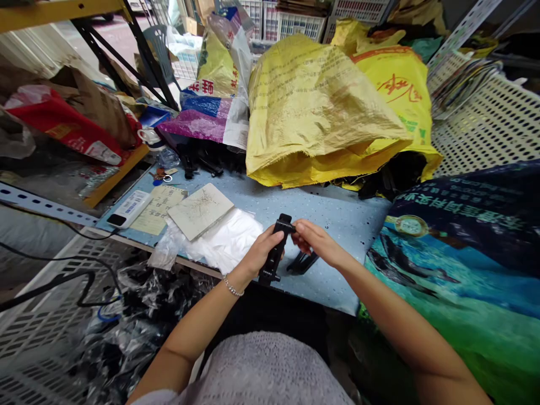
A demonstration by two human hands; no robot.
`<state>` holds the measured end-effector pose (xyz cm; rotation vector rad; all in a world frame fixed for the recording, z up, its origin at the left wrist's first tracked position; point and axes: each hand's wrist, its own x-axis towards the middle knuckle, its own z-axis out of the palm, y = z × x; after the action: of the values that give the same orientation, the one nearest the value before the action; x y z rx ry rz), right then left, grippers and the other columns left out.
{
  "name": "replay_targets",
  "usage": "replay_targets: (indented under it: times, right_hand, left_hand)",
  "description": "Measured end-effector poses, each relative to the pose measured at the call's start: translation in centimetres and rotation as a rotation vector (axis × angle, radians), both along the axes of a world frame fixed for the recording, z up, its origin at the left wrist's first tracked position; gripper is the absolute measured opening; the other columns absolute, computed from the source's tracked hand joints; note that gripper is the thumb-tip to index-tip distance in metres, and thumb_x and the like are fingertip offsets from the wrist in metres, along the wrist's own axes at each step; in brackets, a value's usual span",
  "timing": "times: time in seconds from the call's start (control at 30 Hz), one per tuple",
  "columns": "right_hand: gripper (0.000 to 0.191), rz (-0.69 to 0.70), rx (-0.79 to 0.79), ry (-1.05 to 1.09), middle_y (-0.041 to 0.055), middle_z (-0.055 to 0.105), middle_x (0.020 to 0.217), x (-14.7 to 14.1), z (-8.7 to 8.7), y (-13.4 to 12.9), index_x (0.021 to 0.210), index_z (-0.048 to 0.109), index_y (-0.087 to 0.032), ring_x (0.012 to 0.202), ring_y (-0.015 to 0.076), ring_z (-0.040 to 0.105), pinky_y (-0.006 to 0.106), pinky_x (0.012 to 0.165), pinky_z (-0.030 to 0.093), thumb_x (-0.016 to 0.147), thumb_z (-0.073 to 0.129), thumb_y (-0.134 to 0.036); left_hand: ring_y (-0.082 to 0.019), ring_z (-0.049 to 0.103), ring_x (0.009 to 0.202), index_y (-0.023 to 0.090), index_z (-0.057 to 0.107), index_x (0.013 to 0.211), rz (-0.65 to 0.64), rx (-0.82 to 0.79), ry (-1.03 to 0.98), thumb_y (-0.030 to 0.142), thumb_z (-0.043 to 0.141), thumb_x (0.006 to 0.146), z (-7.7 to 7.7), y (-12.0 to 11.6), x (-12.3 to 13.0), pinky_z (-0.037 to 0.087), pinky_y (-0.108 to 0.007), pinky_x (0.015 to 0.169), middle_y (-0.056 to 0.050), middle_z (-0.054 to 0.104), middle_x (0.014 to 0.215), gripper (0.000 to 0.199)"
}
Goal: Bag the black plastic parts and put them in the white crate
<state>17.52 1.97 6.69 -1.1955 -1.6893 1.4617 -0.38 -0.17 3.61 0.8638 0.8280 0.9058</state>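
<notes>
A long black plastic part (275, 254), with crosswise ends like a bracket or clamp, is held up over the front edge of the table. My left hand (260, 252) is closed around its middle, thumb on top. At the upper end of this part, the fingertips of my right hand (316, 239) pinch together at a small protruding piece; its shape is too small to make out. Under my right hand, a second slim black part (302, 263) lies on the blue tabletop (341, 225).
Left of my hands lie white plastic bags (228, 239), a grey board (201, 211), a handwritten note (158, 211) and a white device (130, 209). Yellow woven sacks (316, 112) cover the back. A blue-green sack (455, 270) stands right; a crate (37, 332) of wrapped parts sits low left.
</notes>
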Motion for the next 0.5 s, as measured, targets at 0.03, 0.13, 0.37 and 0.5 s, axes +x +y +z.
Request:
replay_targets:
  times: [0.03,0.13,0.37,0.5]
  right_hand:
    - [0.029,-0.045,0.066,-0.031,0.0006,0.061,0.072,0.0,0.0,-0.2,0.086,0.06,-0.02,0.057,0.012,0.054,0.02,0.045,0.042,0.091,0.055,-0.048]
    - [0.035,-0.061,0.103,-0.044,-0.001,0.056,0.064,-0.2,-0.2,-0.4,0.075,0.06,-0.021,0.054,0.0123,0.05,0.021,0.043,0.041,0.09,0.051,-0.05]
    - [0.039,-0.07,-0.056,0.007,-0.0018,0.051,0.064,-0.2,-0.6,-1.1,0.08,0.055,-0.021,0.051,0.0114,0.043,0.022,0.043,0.036,0.093,0.045,-0.057]
    - [0.038,-0.082,-0.024,0.019,-0.0015,0.05,0.067,-0.6,-0.2,-2.3,0.077,0.052,-0.022,0.055,0.0117,0.044,0.023,0.046,0.038,0.088,0.054,-0.058]
  left_hand:
    - [-0.009,0.053,0.054,0.017,0.057,0.103,-0.005,-0.016,-0.015,0.054,0.06,0.084,-0.1,-0.1,0.0,0.04,-0.021,0.048,0.0,0.057,0.079,0.042]
    - [-0.009,0.053,0.054,0.016,0.058,0.102,-0.023,0.013,-0.006,0.054,0.06,0.084,0.0,-0.4,-0.1,0.04,-0.021,0.049,-0.001,0.058,0.076,0.043]
    - [-0.01,0.053,0.054,0.016,0.059,0.105,-0.014,0.012,-0.007,0.053,0.062,0.083,0.2,-0.8,-0.4,0.04,-0.021,0.049,-0.001,0.057,0.074,0.043]
    - [-0.01,0.053,0.054,0.016,0.058,0.107,-0.022,0.035,-0.01,0.053,0.059,0.085,0.1,-0.9,-0.3,0.041,-0.021,0.05,0.0,0.057,0.075,0.043]
